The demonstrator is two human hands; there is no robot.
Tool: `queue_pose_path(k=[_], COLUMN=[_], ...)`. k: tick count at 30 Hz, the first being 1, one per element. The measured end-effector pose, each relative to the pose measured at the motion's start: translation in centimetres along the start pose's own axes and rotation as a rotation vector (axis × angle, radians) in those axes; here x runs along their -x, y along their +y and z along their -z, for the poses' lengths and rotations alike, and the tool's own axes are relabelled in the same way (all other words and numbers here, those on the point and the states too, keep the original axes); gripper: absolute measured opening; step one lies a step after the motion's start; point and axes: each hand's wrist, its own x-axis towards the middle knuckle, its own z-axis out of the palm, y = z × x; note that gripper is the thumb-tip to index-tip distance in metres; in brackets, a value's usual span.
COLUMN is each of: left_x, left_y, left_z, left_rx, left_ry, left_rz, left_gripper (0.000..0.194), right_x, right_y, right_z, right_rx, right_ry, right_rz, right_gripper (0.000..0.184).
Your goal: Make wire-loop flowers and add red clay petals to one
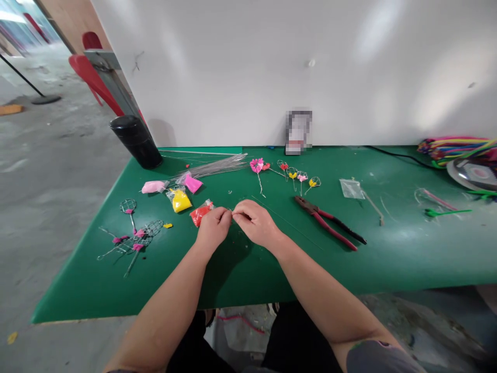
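My left hand (213, 227) and my right hand (256, 221) meet over the green table, thumbs and fingers pinched together. Whatever sits between the fingertips is too small to make out. Right beside my left hand lies a small bag of red clay-like material (200, 212), partly covered by it. A thin straight wire (287, 223) lies on the table to the right of my right hand. Farther right rest pliers (324, 220) with red and black handles. Beyond my hands are small wire pieces with coloured shapes (293, 175) and a pink flower on a twisted wire stem (257, 166).
Bags of yellow (180, 200), magenta (192, 183) and pale pink (153, 187) material lie left, near a bundle of wires (213, 167). Wire racket shapes (140, 235) lie front left. A black cup (135, 141) stands at the back-left corner; colourful pipe cleaners (458, 148) lie far right.
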Motion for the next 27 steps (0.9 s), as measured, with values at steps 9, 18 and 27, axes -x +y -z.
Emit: queue_pose_path(k=[9, 18, 27], left_x=[0.0, -0.1, -0.4], left_y=[-0.2, -0.3, -0.5], left_z=[-0.1, -0.2, -0.2], left_rx=[-0.034, -0.060, 0.026], left_ry=[0.003, -0.009, -0.008], left_rz=[-0.060, -0.124, -0.027], left_gripper=[0.025, 0.025, 0.022], right_x=[2.0, 2.2, 2.2], right_y=[-1.1, -2.3, -1.8], right_z=[-0.8, -0.7, 1.5], right_rx=[-0.330, -0.724, -0.868], right_ry=[0.132, 0.361, 0.225], right_rz=[-0.396, -0.650, -0.630], right_gripper=[0.010, 0.016, 0.029])
